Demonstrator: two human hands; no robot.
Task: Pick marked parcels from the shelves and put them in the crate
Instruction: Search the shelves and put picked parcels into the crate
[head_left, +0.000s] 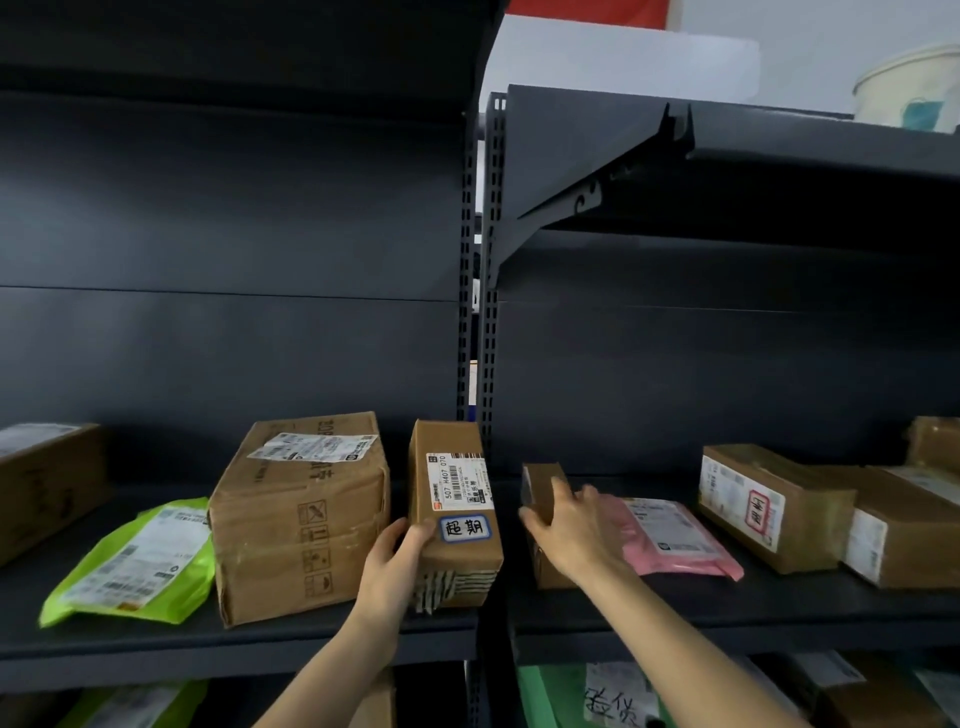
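Head view: left hand (395, 558), arm outstretched, curls thumb and fingers round the one blue-labelled carton (452, 499) on the shelf (260, 642). The right hand (569, 525) curls its fingers over one small carton (543, 486), one pink mailer (675, 538) beside them.

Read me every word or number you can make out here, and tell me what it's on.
"超期": blue-bordered sticker on the narrow box the left hand grips.
"507 H407 070": shipping label on that box.
Red-bordered sticker on the right box: blurred.
Handwritten label, lower shelf: unclear.
Small box the right hand grips: nothing legible.
Large box, green bag, pink bag labels: too small.
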